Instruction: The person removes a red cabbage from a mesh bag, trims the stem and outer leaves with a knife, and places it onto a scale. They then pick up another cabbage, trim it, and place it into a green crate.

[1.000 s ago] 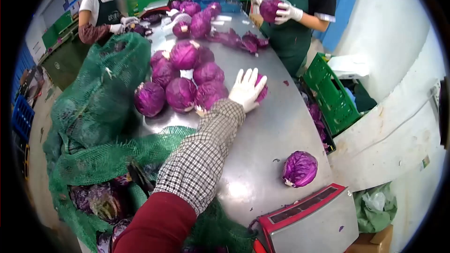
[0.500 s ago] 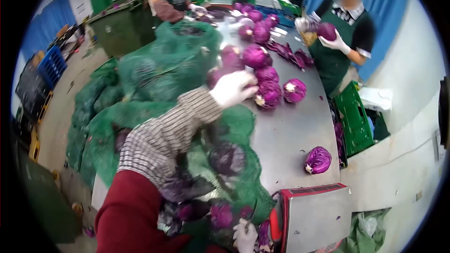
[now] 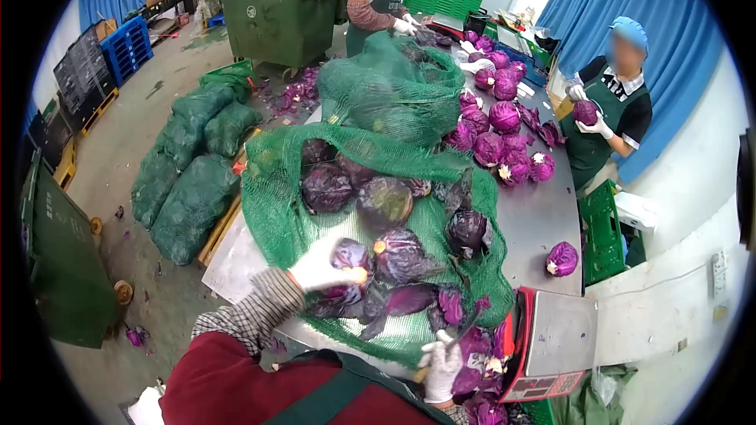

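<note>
My left hand (image 3: pixel 321 266), in a white glove and checked sleeve cover, grips a red cabbage (image 3: pixel 352 255) by its side. The cabbage's pale cut stem faces me. Beside it rests another red cabbage (image 3: pixel 400 255) with dark outer leaves, on an open green mesh bag (image 3: pixel 272 224). More dark-leaved cabbages (image 3: pixel 327 189) lie farther up in the bag. My right hand (image 3: pixel 442 368), also gloved, is closed around a knife (image 3: pixel 468 329), its narrow blade pointing up and away. Loose purple leaves (image 3: pixel 409 299) lie between my hands.
A scale (image 3: pixel 561 334) stands at the right edge of the metal table (image 3: pixel 524 228). Trimmed cabbages (image 3: pixel 504 115) are heaped farther up, beside a full mesh bag (image 3: pixel 386 90). Two co-workers stand at the table; one holds a cabbage (image 3: pixel 585 112). Filled sacks (image 3: pixel 193 204) and bins (image 3: pixel 276 23) stand left.
My left hand has come back from the trimmed cabbage heap to a cabbage in the open bag and taken hold of it. The view has shifted, showing more floor on the left.
</note>
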{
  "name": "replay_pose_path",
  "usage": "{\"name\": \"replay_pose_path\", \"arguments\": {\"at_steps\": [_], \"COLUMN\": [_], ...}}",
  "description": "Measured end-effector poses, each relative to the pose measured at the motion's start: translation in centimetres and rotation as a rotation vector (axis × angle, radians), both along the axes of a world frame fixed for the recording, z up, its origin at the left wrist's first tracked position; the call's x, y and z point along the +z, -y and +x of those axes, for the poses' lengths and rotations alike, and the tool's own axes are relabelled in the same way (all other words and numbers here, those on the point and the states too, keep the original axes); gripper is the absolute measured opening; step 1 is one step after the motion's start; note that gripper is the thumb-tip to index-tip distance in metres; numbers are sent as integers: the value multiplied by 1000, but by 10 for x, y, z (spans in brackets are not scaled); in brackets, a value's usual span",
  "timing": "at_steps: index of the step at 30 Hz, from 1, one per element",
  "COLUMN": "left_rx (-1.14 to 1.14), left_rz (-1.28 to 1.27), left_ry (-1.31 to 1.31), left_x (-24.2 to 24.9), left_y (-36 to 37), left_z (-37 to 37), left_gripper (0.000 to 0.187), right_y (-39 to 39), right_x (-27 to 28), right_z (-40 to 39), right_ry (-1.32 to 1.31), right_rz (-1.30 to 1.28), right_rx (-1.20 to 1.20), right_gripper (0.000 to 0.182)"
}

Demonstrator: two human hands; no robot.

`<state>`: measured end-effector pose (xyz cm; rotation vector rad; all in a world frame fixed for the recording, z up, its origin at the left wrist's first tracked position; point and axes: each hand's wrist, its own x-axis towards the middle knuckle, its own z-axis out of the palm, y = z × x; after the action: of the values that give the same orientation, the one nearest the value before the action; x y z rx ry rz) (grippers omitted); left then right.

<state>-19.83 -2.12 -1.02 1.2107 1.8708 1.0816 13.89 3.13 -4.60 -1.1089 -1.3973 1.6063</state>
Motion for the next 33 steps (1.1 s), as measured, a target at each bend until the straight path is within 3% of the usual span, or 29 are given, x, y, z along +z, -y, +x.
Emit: {"name": "replay_pose_path", "arguments": {"at_steps": [2,6,8,9,10,11,12,14,16,19,22,24,28,31,33], "left_rx": [84,-47,-216,-45,7,25,42,118,51,-25,18,104,44,-115,-181], "left_rz": [130,9,-128,-96,-78,-9,61,89,-85,-65,-97,-12,-92,108,256], "left_ry": [-540,-152,120,-22,-114,-121,-129,-398,-689,-777,-700,-686,-586,-633,-404], "left_x": [-58,-54,-46,-47,11,16,13,-6,-23,-18,-22,-21,-6,-31,-36], "left_y": [6,3,-11,-19,-21,-37,-52,-93,-133,-161,-181,-195,-220,-207,-193], "left_z": [6,-21,-52,-57,-41,-43,-47,-58,-67,-57,-57,-67,-86,-75,-74], "left_gripper": [98,102,101,96,93,94,95,100,112,116,97,71,63,65,59], "right_y": [33,54,63,67,68,71,73,76,81,79,76,71,60,52,46], "right_x": [-1,-24,-12,-6,-14,-19,-24,-28,-22,-35,-34,-35,-25,-26,-30], "right_z": [-10,-7,-12,-11,-7,-5,-3,1,1,10,8,-1,-14,-21,-22], "right_ry": [-96,-36,15,44,58,30,-1,1,-41,-58,7,3,113,110,137], "right_rz": [-132,-325,-288,-273,-207,-239,-270,-243,-274,-235,-240,-283,-221,-271,-275], "right_rx": [82,287,226,194,185,146,107,76,2,-58,-121,-169,-105,-100,-73], "right_gripper": [27,24,23,23,23,23,23,24,24,25,24,24,26,28,29]}}
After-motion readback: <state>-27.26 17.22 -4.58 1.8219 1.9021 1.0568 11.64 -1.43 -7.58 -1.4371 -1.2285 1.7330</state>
